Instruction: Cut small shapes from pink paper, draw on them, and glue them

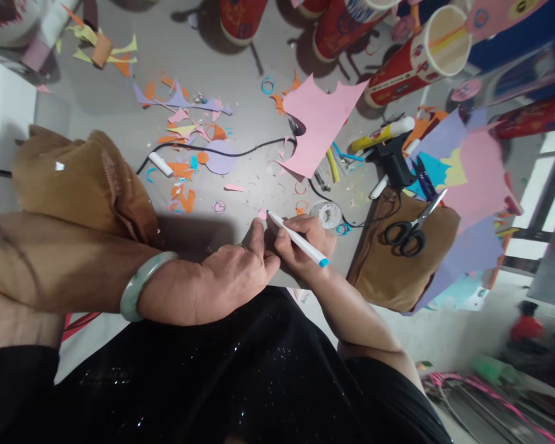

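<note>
My left hand [229, 274], a pale green bangle [143, 283] at its wrist, stretches its index finger onto a small pink paper disc [262, 214] on the table. Its thumb points toward my right hand, and the other fingers are partly hidden. My right hand [305, 243] is closed around a white marker [300, 239] with a blue end, its tip right by the disc's edge. Left of the disc lies another small pink disc [219, 206] with a heart drawn on it. A clear roll of tape [327, 214] sits just beyond my right hand.
Paper scraps [180, 166] and a black cable [240, 150] lie across the grey table [254, 179]. A pink sheet [319, 123] is ahead. Red paper cups [398, 68] stand at the back. Scissors [411, 234] rest on a brown pouch [393, 265]; another brown bag [83, 179] is at left.
</note>
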Tool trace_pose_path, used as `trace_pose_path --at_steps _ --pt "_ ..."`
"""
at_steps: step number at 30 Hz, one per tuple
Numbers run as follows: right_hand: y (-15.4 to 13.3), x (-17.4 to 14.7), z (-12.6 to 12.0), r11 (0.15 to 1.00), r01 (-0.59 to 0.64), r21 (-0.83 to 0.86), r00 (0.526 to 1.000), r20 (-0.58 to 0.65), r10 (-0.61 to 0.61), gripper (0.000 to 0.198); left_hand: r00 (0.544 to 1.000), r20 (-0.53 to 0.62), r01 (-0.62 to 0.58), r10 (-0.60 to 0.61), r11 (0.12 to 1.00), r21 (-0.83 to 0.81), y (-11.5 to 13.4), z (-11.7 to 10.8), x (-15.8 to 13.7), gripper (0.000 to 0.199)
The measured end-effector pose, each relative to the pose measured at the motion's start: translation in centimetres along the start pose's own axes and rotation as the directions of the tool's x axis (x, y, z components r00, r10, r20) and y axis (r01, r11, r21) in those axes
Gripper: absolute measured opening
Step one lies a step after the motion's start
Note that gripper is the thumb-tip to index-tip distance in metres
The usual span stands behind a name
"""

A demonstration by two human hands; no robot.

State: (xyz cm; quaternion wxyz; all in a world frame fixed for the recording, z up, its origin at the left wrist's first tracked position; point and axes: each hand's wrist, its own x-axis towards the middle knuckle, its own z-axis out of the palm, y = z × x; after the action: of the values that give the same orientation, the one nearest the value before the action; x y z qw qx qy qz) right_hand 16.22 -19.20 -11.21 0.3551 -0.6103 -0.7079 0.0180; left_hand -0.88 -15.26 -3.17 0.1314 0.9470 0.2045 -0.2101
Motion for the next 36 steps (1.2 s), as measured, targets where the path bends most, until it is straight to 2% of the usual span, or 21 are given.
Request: trace_pose_path --at_steps 3,8,13,17,20,26,30,36 --pt "0.0 0.0 -0.1 1.000 -0.001 0.008 1.000 0.004 0.001 0.009 0.999 0.045 0.011 -0.009 0.999 -0.035 0.0 -0.1 0.0 0.056" --pt "0.0 0.0 -0.1 1.000 0.006 0.028 1.000 -0.008 -0.005 0.009 1.000 -0.002 0.021 -0.021 0.999 -0.035 0.1 -0.1 0.2 0.058" --pt "-0.1 0.1 -0.1 0.999 -0.008 0.035 1.000 -0.023 0.009 0.009 0.999 0.037 0.026 -0.024 0.998 -0.051 0.1 -0.1 0.3 0.062" --pt "-0.1 0.0 -0.3 0.999 -0.010 0.046 1.000 -0.024 0.011 0.011 0.999 -0.017 0.029 -0.030 0.999 -0.043 0.1 0.3 0.3 0.060" --pt "0.1 0.0 -0.4 0.999 -0.008 0.052 1.000 -0.021 0.009 0.012 0.999 -0.012 0.039 -0.040 0.998 -0.051 0.2 0.6 0.4 0.057" --pt "0.4 0.0 -0.3 0.999 0.015 0.037 1.000 -0.018 -0.014 0.009 0.997 -0.078 0.027 -0.027 1.000 -0.009 0.1 -0.1 0.3 0.059" --pt "0.4 -0.2 -0.1 1.000 0.003 -0.021 1.000 -0.010 -0.003 0.009 0.996 -0.079 0.033 -0.039 0.997 -0.071 0.0 -0.5 0.0 0.059" --pt "0.2 -0.3 0.0 1.000 -0.021 0.009 1.000 -0.014 0.021 0.011 0.993 -0.106 0.052 -0.060 0.996 -0.077 0.0 -0.2 0.1 0.060"
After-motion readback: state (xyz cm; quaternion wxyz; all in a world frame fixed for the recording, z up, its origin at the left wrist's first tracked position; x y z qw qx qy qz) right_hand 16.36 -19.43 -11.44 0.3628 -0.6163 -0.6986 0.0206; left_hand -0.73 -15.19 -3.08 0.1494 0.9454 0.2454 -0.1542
